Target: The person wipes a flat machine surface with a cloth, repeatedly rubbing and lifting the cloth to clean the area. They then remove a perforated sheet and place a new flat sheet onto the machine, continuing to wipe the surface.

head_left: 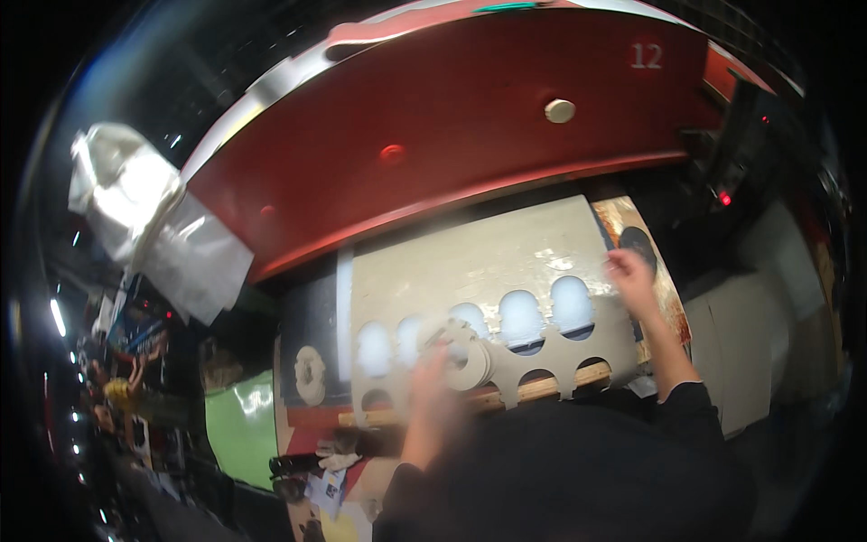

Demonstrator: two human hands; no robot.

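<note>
A beige sheet (470,253) lies across the work surface, with a row of rounded cut-outs along its near side and pale blue showing through several of them. My left hand (430,375), smeared by motion, is closed on a small stack of beige ring-shaped cut pieces (471,361) above the sheet. Over at the sheet's right edge is my right hand (635,278), its fingers curled together; whether anything is in them is hidden. Just beyond it sits a dark oval object (638,244). Another pile of beige cut pieces (310,375) rests left of the sheet.
A wide red machine beam (470,99) with a round pale knob (560,111) spans the far side. Clear plastic (194,253) hangs at the left, above a green panel (240,429). Gloves (337,456) lie at the near left. Large beige sheets (736,334) stand at the right.
</note>
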